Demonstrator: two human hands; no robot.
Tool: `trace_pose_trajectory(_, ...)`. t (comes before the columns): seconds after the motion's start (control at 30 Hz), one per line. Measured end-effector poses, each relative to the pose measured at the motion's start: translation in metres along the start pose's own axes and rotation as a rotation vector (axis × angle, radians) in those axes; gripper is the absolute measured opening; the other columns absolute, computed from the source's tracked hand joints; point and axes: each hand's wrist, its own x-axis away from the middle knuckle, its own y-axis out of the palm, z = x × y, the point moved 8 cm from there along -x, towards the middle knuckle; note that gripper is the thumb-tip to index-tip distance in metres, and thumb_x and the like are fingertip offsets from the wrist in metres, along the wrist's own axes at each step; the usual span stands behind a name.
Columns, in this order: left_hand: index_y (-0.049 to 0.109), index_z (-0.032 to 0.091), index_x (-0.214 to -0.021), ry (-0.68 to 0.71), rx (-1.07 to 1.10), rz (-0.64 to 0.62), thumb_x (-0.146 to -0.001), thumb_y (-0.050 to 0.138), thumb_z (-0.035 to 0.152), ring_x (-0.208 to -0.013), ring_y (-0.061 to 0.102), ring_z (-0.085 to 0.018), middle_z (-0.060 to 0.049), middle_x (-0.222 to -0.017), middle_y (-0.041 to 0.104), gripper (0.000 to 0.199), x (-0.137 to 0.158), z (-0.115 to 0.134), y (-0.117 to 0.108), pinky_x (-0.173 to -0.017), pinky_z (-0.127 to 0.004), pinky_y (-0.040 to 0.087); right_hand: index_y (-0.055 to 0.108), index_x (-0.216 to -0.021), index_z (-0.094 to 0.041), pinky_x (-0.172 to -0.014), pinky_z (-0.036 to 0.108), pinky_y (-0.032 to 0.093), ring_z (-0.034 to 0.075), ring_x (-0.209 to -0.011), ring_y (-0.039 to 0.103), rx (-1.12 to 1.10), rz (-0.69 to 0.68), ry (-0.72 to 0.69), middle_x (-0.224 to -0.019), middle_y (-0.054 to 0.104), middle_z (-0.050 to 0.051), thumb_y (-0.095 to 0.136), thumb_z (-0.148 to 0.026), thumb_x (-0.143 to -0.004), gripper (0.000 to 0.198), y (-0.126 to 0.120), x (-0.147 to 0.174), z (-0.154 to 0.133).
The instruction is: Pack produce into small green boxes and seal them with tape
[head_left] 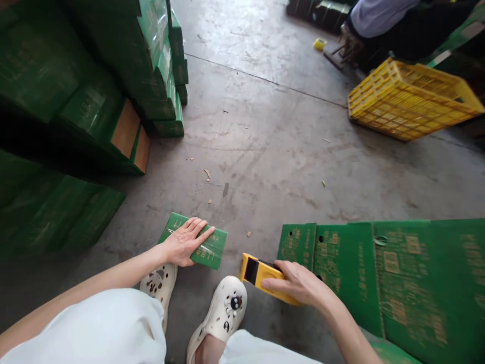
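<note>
A small green carton (214, 247) with gold printing stands on the floor just beyond my shoes, and glossy clear tape shows across its top. My left hand (187, 242) lies on that carton with its fingers stretched out over the top. To its right, my right hand (293, 280) is wrapped round a yellow hand tool (265, 275) with a black panel near its front; its exact kind is unclear. The tool's front end points left, above the floor and apart from the carton. Beside the right hand lie flat green cardboard sheets (344, 273) with gold print and punched holes.
Stacked green cartons (162, 91) line the left side. A yellow plastic crate (394, 101) stands at upper right, near another person (379, 20) with a hand low by the floor. A yellow tape roll (319, 44) lies there. Scraps dot the concrete floor (265, 151).
</note>
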Motion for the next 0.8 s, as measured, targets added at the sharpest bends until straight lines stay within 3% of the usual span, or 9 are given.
trace_pose_trajectory(0.1, 0.019, 0.014, -0.166, -0.002, -0.011, 0.007, -0.065, 0.074, 0.043, -0.147, 0.030, -0.046, -0.023, -0.157, 0.037, 0.119, 0.001, 0.000, -0.001, -0.126, -0.058, 0.015, 0.063, -0.080, -0.021, -0.059, 0.029, 0.032, 0.022, -0.076, 0.065, -0.019, 0.016, 0.059, -0.084, 0.073, 0.007, 0.063, -0.067, -0.086, 0.046, 0.006, 0.015, 0.017)
trace_pose_trajectory(0.37, 0.018, 0.015, -0.167, 0.003, -0.001, 0.018, -0.065, 0.075, 0.042, -0.147, 0.031, -0.045, -0.021, -0.156, 0.037, 0.120, 0.001, -0.001, -0.001, -0.127, -0.057, 0.015, 0.065, -0.084, -0.019, -0.061, 0.029, 0.035, 0.023, -0.079, 0.066, -0.041, -0.033, 0.091, -0.089, 0.074, 0.010, 0.055, -0.066, -0.091, 0.048, 0.012, -0.004, 0.014)
trace_pose_trajectory(0.63, 0.016, 0.016, -0.167, 0.001, -0.005, 0.005, -0.065, 0.074, 0.043, -0.148, 0.030, -0.045, -0.022, -0.157, 0.036, 0.121, 0.002, -0.002, 0.001, -0.127, -0.057, 0.015, 0.068, -0.087, -0.020, -0.060, 0.029, 0.035, 0.024, -0.079, 0.064, -0.236, -0.050, 0.063, -0.088, 0.074, 0.007, 0.053, -0.073, -0.090, 0.055, 0.011, 0.044, 0.029)
trace_pose_trajectory(0.8, 0.019, 0.015, -0.166, 0.004, -0.025, 0.015, -0.064, 0.075, 0.041, -0.148, 0.030, -0.045, -0.022, -0.157, 0.035, 0.119, 0.002, 0.000, -0.002, -0.126, -0.057, 0.015, 0.072, -0.089, -0.019, -0.060, 0.028, 0.036, 0.026, -0.082, 0.070, -0.010, 0.037, 0.198, -0.093, 0.077, 0.013, 0.056, -0.067, -0.093, 0.051, 0.008, 0.021, 0.034)
